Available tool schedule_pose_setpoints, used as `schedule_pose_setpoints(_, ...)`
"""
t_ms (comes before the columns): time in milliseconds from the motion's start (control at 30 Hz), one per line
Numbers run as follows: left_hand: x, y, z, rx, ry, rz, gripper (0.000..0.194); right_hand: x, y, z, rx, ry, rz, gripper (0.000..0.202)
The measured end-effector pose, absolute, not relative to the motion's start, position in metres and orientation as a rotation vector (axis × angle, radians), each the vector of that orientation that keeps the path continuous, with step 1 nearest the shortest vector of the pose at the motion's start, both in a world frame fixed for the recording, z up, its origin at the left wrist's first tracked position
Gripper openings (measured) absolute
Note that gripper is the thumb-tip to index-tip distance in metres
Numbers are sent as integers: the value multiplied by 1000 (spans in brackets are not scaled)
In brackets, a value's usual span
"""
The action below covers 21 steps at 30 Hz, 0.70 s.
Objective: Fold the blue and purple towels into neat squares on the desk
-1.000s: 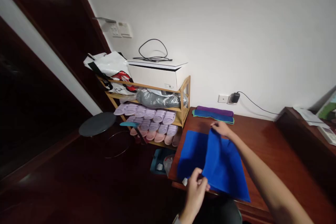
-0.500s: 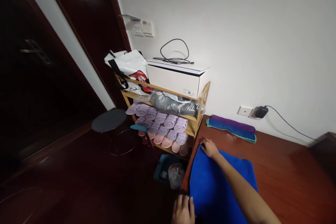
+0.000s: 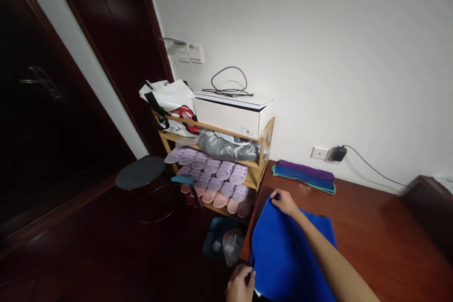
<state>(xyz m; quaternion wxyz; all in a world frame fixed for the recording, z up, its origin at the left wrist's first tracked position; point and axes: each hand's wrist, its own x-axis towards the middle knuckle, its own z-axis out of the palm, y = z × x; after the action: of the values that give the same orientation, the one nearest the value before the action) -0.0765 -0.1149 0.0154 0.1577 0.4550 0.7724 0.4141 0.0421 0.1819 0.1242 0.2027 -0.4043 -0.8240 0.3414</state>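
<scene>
The blue cloth [image 3: 286,255] lay on the near left part of the wooden table [image 3: 371,226], close to the table edge, and it was folded in two. A second before, one half of it was standing up in the air between the two hands; half a second before it was already laid over the other half, and now it was flat with the edges together. So I judged that one fold was finished and the hands were only making the corners even.

The right hand [image 3: 284,201] was at the far left corner of the cloth, and its fingers were closed on that corner in a pinch. The left hand [image 3: 240,285] was at the near left corner, low in the view, with the fingers curled on the cloth edge.

Against the wall a small pile of folded cloths [image 3: 303,176], purple over blue and green, rested on the same table, well apart from the hands. Left of the table stood a bamboo rack [image 3: 264,151] with rows of slippers [image 3: 212,172].
</scene>
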Motion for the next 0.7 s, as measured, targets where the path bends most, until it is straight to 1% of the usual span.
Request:
schedule_pose_setpoints(167, -76, -108, 42, 1250, 2124, 1235, 25, 105, 156, 166, -1016, -2164, 947, 14)
schedule_pose_setpoints(267, -75, -106, 59, 1301, 2056, 1206, 31, 151, 134, 188, -943, -2137, 870, 13)
schedule_pose_setpoints(367, -77, -103, 90, 1371, 2040, 1237, 38, 197, 108, 212, -930, -2121, 788, 10)
schedule_pose_setpoints(433, -78, -100, 123, 1441, 2007, 1276, 43, 227, 92, 232, -929, -2048, 786, 5)
schedule_pose_setpoints(500, -78, -96, 166, 1534, 1919, 1330, 45, 257, 76, 255, -910, -1921, 826, 10)
schedule_pose_setpoints(600, -79, -89, 244, 1723, 1713, 1411, 38, 301, 52, 295, -840, -1728, 915, 23)
schedule_pose_setpoints(700, -76, -82, 324, 1950, 1561, 1453, 30, 340, 28, 333, -814, -1618, 948, 32)
